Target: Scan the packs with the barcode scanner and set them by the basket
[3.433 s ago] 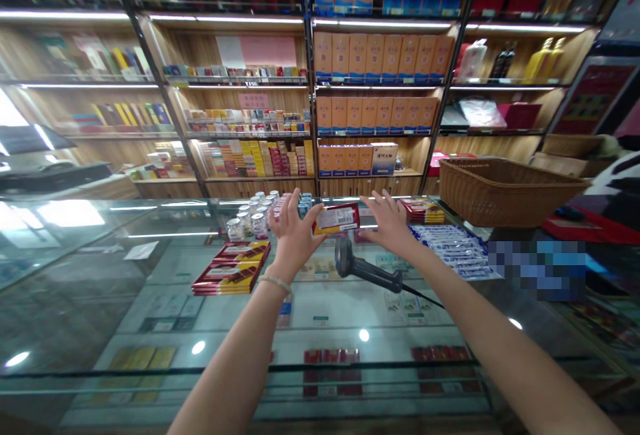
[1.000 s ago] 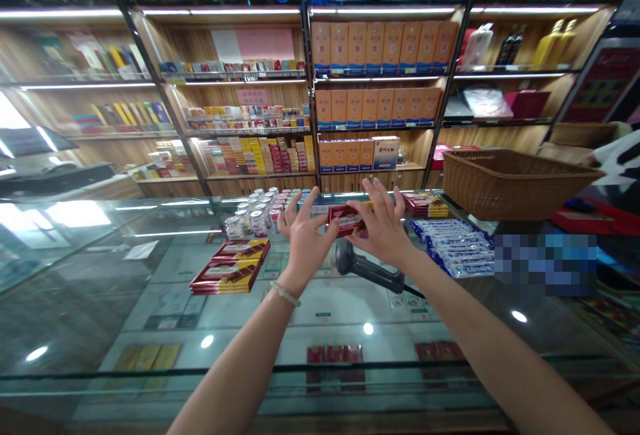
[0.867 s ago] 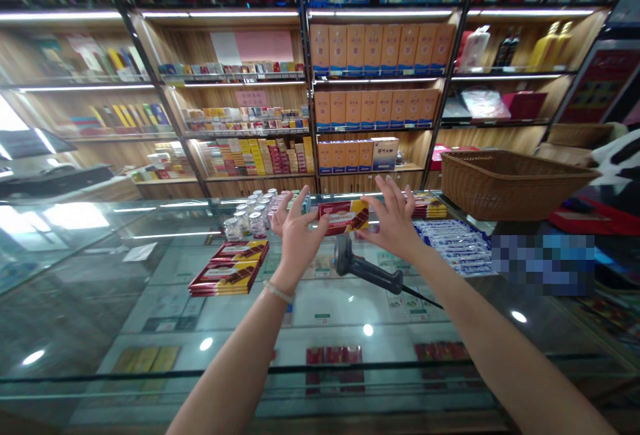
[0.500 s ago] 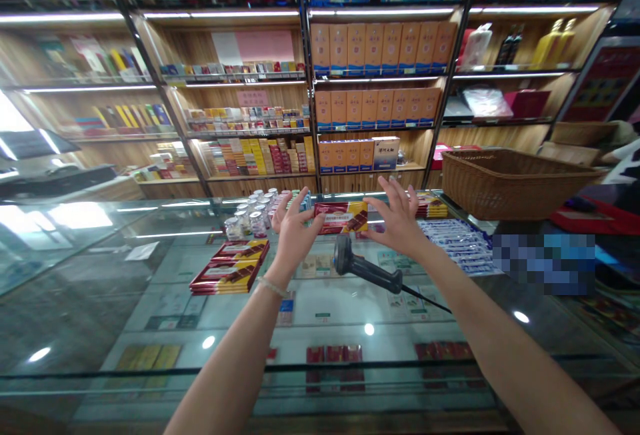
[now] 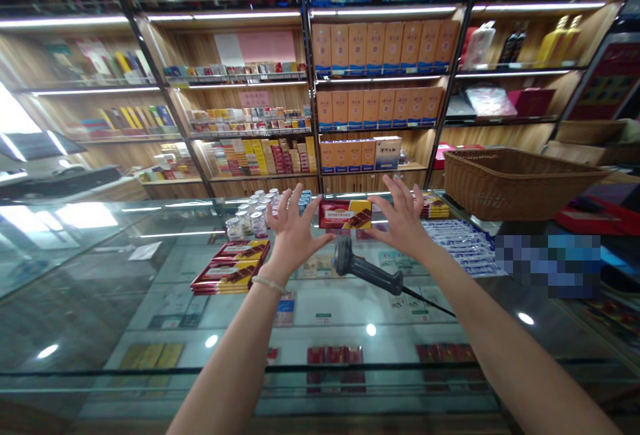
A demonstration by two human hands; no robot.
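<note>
A red and yellow chocolate package (image 5: 345, 214) stands upright, its printed face toward me, between my two hands. My right hand (image 5: 401, 222) has its thumb and a finger at the package's right edge, the other fingers raised and spread. At the left edge, my left hand (image 5: 295, 227) is spread, index fingertip near the package and thumb below it; whether it touches is unclear. A black handheld scanner (image 5: 373, 271) lies on the glass counter (image 5: 240, 328) just below, its cable running right. Stacked chocolate packages (image 5: 231, 267) in similar wrappers lie left of my left wrist.
Small clear jars (image 5: 257, 215) stand behind my left hand. To the right are blue and white sticks (image 5: 463, 245), more yellow and red packages (image 5: 435, 206) and a wicker basket (image 5: 520, 182). Shelves (image 5: 375, 78) of boxes line the back.
The left thumb has come off the package's face and dropped below it, and the left fingers have spread. The package has shifted slightly right, its front now facing me more squarely.
</note>
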